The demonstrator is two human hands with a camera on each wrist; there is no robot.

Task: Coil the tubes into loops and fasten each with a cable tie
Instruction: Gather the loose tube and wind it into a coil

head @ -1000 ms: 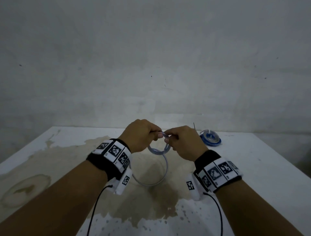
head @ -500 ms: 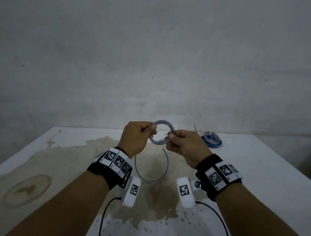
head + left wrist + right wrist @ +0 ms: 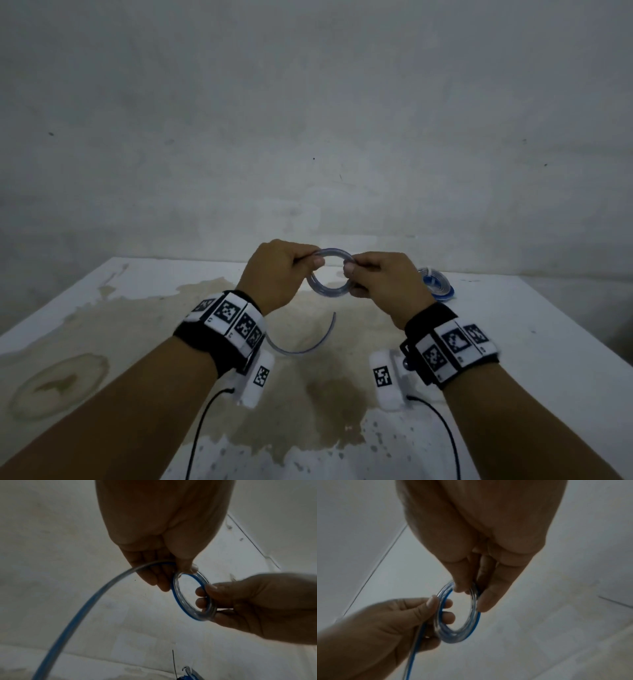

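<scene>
A clear tube with a blue stripe is wound into a small coil [image 3: 325, 294] that I hold up above the table between both hands. My left hand [image 3: 313, 263] pinches the coil's left side, thumb on top. From the opposite side my right hand [image 3: 350, 271] pinches it between thumb and fingers. In the left wrist view the coil [image 3: 177, 601] stands as a ring, and the loose tail [image 3: 85, 609] curves away down to the left. The right wrist view shows several turns of the coil [image 3: 453, 639]. The loose tail [image 3: 308, 346] hangs low, its end curling up.
A second coiled tube [image 3: 438, 287], blue and clear, lies at the back right of the white stained table [image 3: 102, 325]. A thin black strand [image 3: 174, 665] stands up beside it. A plain wall rises behind the table's far edge.
Both hands rose a little and drew the tube round. The large hanging loop has shrunk to a short loose tail, and the small coil has gained tube.
</scene>
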